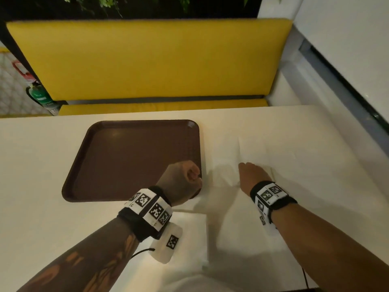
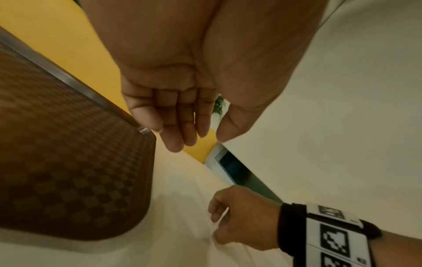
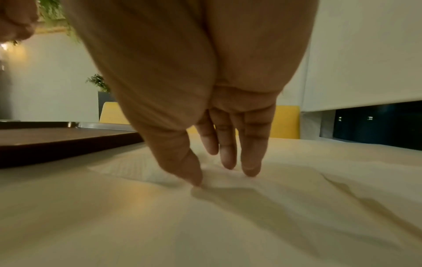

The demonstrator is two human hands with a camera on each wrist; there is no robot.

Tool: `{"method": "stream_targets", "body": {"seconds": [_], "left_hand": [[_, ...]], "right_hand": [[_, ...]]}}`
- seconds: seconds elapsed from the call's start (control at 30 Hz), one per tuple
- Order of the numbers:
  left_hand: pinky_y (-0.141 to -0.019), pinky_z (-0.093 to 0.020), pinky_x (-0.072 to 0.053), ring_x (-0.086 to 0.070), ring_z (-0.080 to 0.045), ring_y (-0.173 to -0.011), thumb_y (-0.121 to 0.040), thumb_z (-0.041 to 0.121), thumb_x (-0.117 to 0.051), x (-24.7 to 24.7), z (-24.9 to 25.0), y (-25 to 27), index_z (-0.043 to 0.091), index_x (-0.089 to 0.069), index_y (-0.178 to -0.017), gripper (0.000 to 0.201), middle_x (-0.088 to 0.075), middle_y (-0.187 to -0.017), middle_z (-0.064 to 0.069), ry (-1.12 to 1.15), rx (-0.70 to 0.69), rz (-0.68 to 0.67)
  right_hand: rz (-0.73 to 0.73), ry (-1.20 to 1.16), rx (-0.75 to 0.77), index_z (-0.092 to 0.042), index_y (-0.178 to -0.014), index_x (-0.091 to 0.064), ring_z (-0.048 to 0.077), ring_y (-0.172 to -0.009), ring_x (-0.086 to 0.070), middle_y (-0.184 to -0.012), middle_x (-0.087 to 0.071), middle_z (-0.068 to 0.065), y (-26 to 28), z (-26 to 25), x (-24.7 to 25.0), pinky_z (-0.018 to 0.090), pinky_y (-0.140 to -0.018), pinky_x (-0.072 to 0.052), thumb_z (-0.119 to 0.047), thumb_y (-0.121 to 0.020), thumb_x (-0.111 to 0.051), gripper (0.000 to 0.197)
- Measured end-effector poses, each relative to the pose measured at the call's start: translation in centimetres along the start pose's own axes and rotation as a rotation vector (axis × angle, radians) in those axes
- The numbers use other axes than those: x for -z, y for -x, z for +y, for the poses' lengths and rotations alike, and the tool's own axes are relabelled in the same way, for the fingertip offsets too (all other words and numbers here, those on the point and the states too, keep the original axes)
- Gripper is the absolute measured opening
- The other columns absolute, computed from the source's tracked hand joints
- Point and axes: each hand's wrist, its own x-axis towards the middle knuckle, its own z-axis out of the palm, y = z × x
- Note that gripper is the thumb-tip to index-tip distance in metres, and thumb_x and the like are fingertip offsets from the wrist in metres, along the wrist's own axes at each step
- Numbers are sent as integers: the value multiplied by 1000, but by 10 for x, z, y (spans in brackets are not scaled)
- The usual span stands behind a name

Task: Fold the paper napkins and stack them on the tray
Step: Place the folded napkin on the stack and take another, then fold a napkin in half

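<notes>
The brown tray (image 1: 126,161) lies on the white table with nothing on it. My left hand (image 1: 185,178) hovers over the tray's near right corner (image 2: 146,180); its fingers (image 2: 175,140) are loosely curled and hold nothing. Just right of the tray lie white paper napkins (image 1: 252,150), spread out and slightly rumpled. My right hand (image 1: 250,173) is down on them. In the right wrist view its thumb tip (image 3: 196,182) and fingertips (image 3: 251,171) touch a napkin (image 3: 137,169) near its edge. Another flat napkin (image 1: 193,228) lies near the front, partly under my left wrist.
A yellow bench (image 1: 147,60) runs along the table's far edge. A white wall with a dark window strip (image 1: 347,91) borders the right side. The table edge is close in front of me.
</notes>
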Motion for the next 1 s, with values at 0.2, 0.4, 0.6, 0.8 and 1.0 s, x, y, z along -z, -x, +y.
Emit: {"method": "stream_targets", "body": {"seconds": [0.2, 0.4, 0.6, 0.8, 1.0], "left_hand": [[-59, -9, -37, -53, -3, -71, -90, 23, -59, -14, 9, -9, 20, -59, -91, 4, -53, -75, 15, 23, 41, -140], [-85, -46, -49, -60, -37, -89, -95, 42, -42, -27, 26, -14, 0, -63, -96, 47, -66, -95, -22, 255, 118, -198], [-72, -27, -45, -60, -27, -85, -100, 26, -39, -10, 55, -14, 9, -61, -89, 30, -63, -90, -8, 682, 96, -67], [-88, -54, -50, -66, -39, -93, -88, 35, -55, 20, 38, -13, 12, -71, -88, 28, -71, -94, -18, 915, 97, 24], [-87, -46, -55, -66, -36, -103, -87, 11, -58, 53, 32, -3, -4, -62, -111, 29, -67, -113, -21, 1175, 59, -7]], "right_hand": [[28, -53, -11, -9, -117, -53, 30, -105, -58, -115, -59, 11, -3, 0, 8, 36, -84, -46, -13, -94, -38, 27], [202, -444, -48, -14, -81, -47, 29, -77, -56, -88, -62, 8, 15, -30, 41, 32, -65, -42, -27, -92, -46, 17], [300, -618, 226, -21, -79, -46, 20, -73, -60, -74, -56, -5, 47, -62, 73, 37, -71, -55, -19, -89, -56, 14], [325, -679, 556, -20, -98, -57, 7, -81, -58, -89, -60, -9, 64, -56, 93, 20, -75, -52, -34, -87, -64, 19], [301, -990, 13, -20, -115, -54, 12, -95, -57, -108, -59, -5, 40, -14, 91, 26, -80, -47, -50, -92, -52, 37]]}}
